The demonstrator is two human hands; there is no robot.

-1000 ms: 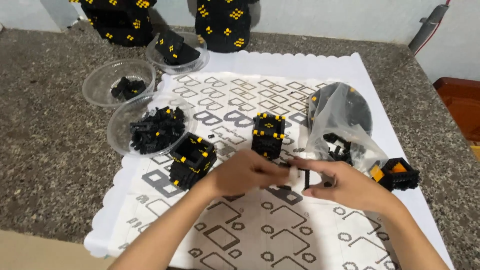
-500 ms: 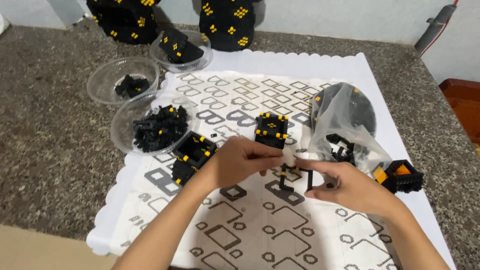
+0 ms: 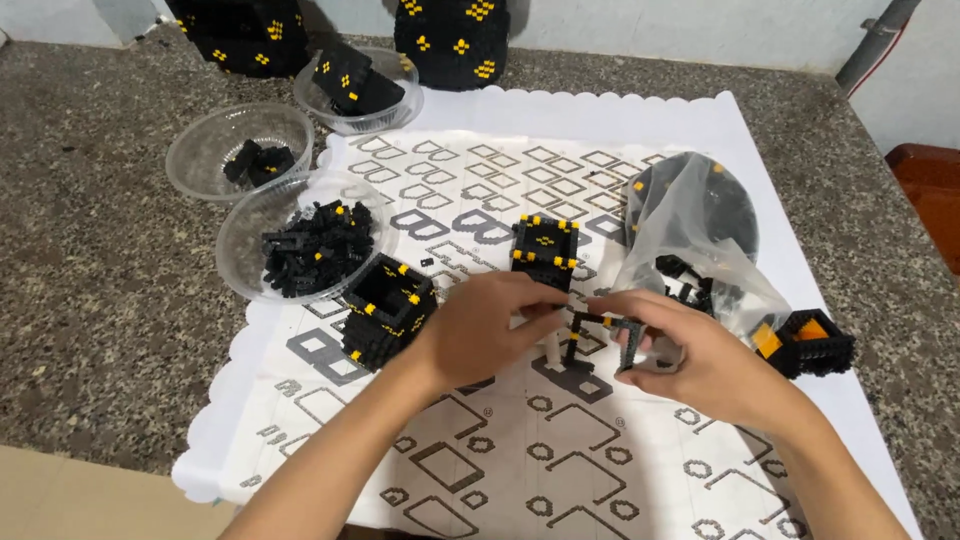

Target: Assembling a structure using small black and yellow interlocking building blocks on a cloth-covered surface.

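My left hand (image 3: 487,330) and my right hand (image 3: 690,355) meet over the white patterned mat (image 3: 520,440). Between their fingertips they hold a thin black brick frame with yellow studs (image 3: 600,335), and a small white tool pokes out below my left fingers. Just behind stands a small black and yellow brick block (image 3: 545,250). A hollow black brick box with yellow studs (image 3: 388,308) sits left of my left hand.
Three clear plastic bowls hold black bricks: (image 3: 300,245), (image 3: 240,155), (image 3: 355,85). A clear bag of black pieces (image 3: 690,240) lies right of centre, a black and orange brick piece (image 3: 810,342) beside it. Large black brick builds (image 3: 450,35) stand at the back on a speckled stone counter (image 3: 90,300).
My hands stay together on the brick frame, shifting it slightly. The camera has tilted a little, so everything sits lower in view.
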